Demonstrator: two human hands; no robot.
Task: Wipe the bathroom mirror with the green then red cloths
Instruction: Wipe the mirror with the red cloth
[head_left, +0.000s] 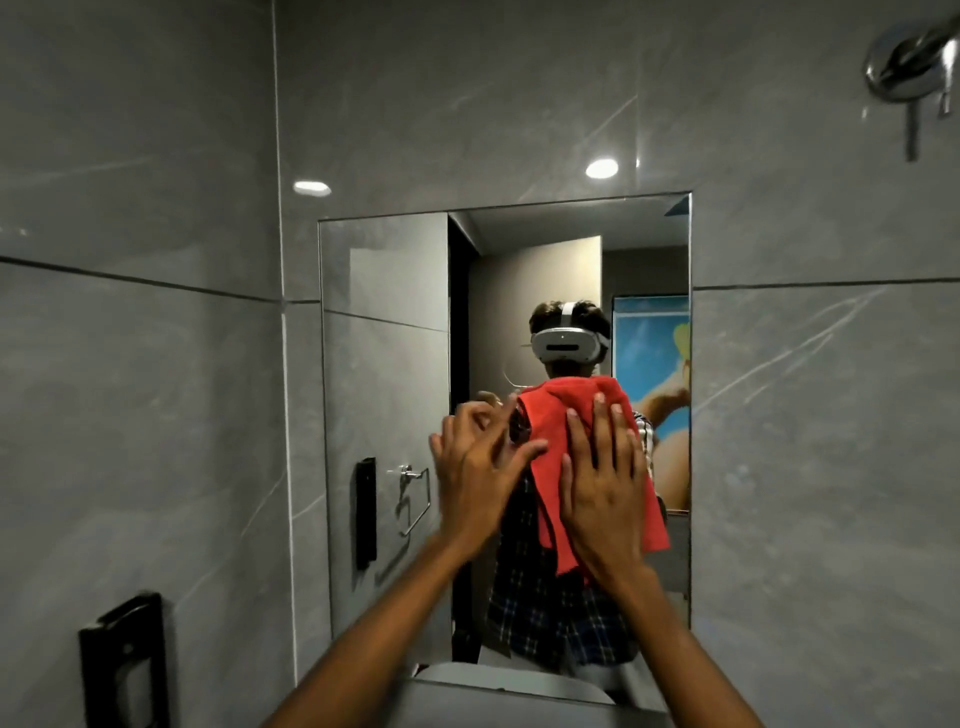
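Observation:
A rectangular mirror (384, 364) is set into the grey tiled wall ahead of me. A red cloth (556, 415) hangs flat against the glass at its centre right. My right hand (602, 493) lies spread on the cloth, pressing it to the mirror with fingers pointing up. My left hand (475, 467) hovers just left of the cloth with fingers apart and curled; its fingertips are close to the cloth's left edge, holding nothing. No green cloth is in view.
A black wall fixture (127, 665) sits low on the left wall. A chrome shower fitting (909, 62) protrudes at the top right. The mirror reflects a towel ring (413, 493), a doorway and a person wearing a headset. A grey ledge (509, 691) lies below the mirror.

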